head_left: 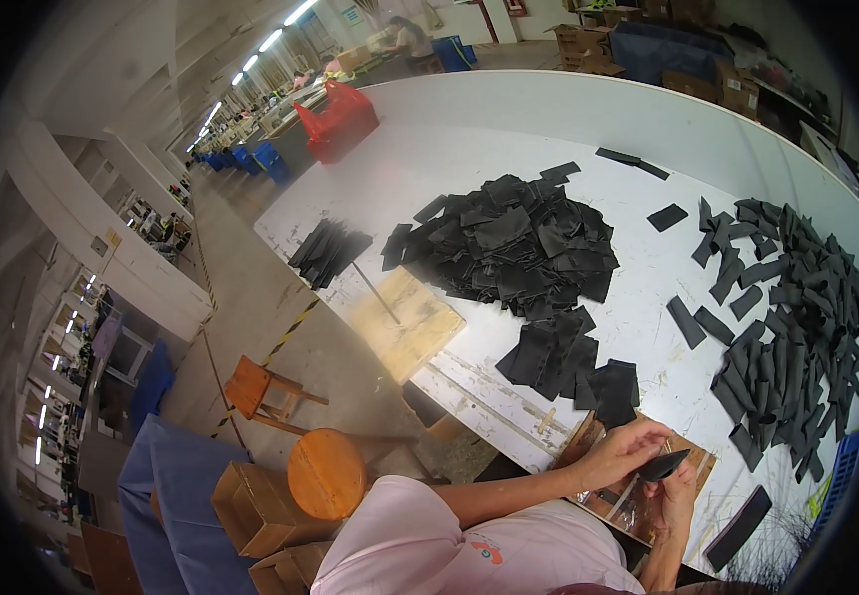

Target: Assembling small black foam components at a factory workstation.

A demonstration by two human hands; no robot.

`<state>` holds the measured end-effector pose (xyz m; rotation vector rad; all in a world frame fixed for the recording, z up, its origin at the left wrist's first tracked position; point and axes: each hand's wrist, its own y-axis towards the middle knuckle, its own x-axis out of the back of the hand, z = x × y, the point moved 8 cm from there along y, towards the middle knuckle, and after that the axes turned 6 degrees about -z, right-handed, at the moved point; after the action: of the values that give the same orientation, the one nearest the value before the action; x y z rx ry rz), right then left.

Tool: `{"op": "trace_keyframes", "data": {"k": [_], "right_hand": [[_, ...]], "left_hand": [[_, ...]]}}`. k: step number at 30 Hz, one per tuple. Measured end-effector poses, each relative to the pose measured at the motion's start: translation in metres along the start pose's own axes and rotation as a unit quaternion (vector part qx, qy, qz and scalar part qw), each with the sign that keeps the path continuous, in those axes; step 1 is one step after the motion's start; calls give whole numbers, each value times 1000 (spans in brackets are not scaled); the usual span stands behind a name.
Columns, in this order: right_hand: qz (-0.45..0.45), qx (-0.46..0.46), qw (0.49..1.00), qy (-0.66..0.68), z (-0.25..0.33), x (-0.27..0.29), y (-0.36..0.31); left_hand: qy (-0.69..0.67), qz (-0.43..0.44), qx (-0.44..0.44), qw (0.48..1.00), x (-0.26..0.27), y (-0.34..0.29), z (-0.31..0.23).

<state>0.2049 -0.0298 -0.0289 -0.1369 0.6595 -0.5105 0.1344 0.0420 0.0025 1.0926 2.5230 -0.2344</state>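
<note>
Close to my body, a small folded black fabric piece [663, 465] is held between my two hands. My right hand [678, 493] grips it from below, fingers closed. On its left side, my left hand [620, 458] has its fingers pinched together at the piece; the exact fingertip contact is partly hidden. Under both hands lies a wooden board [695, 448] with a shiny part on it, mostly covered by them. Flat black fabric pieces [615, 390] lie just beyond my left hand, overlapping the board's far edge.
A big heap of flat black pieces [509, 238] covers the table's middle. Narrow folded pieces [786, 327] pile at right. A wooden block [419, 337] with a thin rod, black strips [328, 253] and a red bag [335, 121] are leftward. A raised white wall [588, 94] edges the table.
</note>
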Motion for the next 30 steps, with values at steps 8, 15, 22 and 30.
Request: {"op": "trace_keyframes", "data": {"k": [8, 15, 22, 30], "right_hand": [[-34, 12, 998, -46, 7, -4, -1], [-73, 165, 955, -234, 37, 1, -8], [1, 389, 710, -588, 94, -80, -46], [-1, 315, 656, -686, 79, -65, -33]], "left_hand": [[235, 123, -174, 948, -30, -5, -70], [248, 62, -261, 931, -25, -7, -74], [54, 35, -109, 992, -13, -4, -62], [100, 7, -19, 995, 8, -4, -39]]}}
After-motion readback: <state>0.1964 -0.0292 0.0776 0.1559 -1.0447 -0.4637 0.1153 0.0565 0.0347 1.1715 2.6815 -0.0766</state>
